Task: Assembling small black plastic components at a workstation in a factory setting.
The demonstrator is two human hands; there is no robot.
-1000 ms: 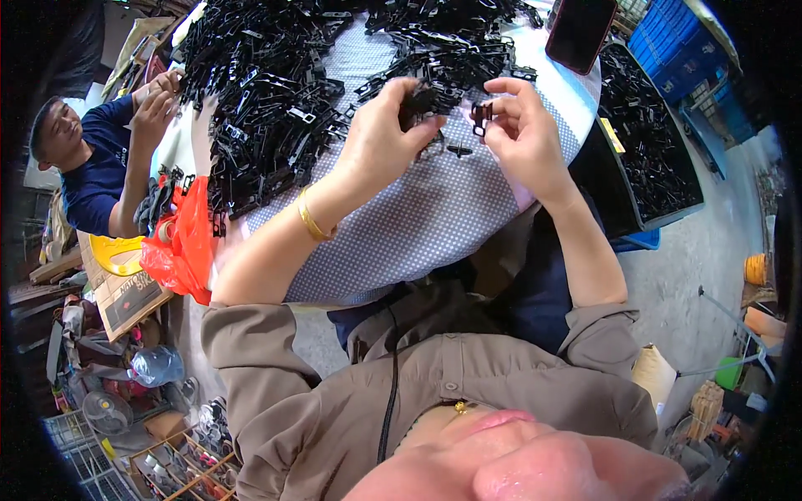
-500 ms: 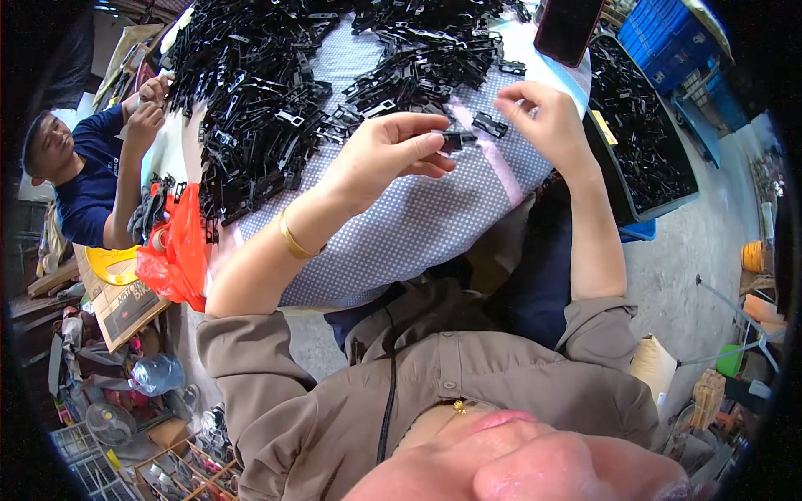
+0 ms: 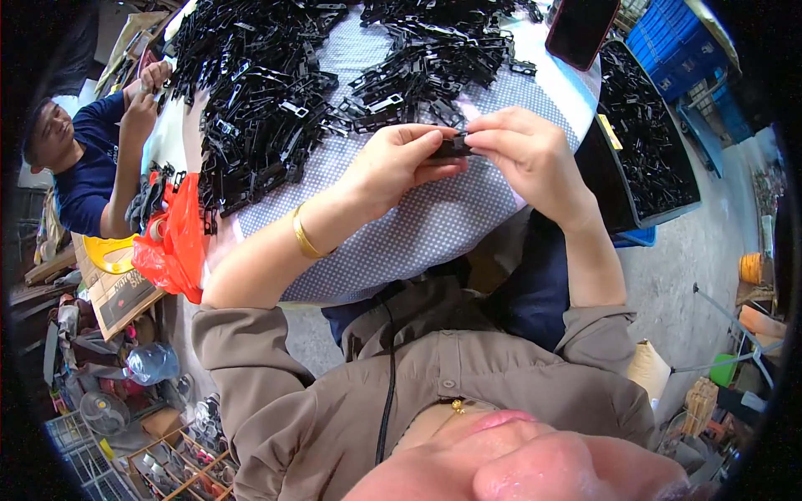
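Observation:
Between my hands, above the near part of the table, is a small black plastic part (image 3: 452,148). My left hand (image 3: 399,160) pinches its left end between thumb and fingers. The fingertips of my right hand (image 3: 528,154) close on its right end. My fingers cover much of the part, so its full shape is hidden. Just beyond my hands lies a heap of similar black slotted parts (image 3: 418,75). A larger pile of them (image 3: 259,108) spreads over the left side of the table.
A dotted cloth covers the table (image 3: 401,242). A phone (image 3: 582,32) stands at the far right. Beside the table is a bin (image 3: 647,134) full of black parts. A red plastic bag (image 3: 175,242) hangs at the left edge, near a co-worker (image 3: 92,167) handling something small.
My right hand has moved left and down to meet the part in my left hand. The loose black part that lay between my hands no longer shows there.

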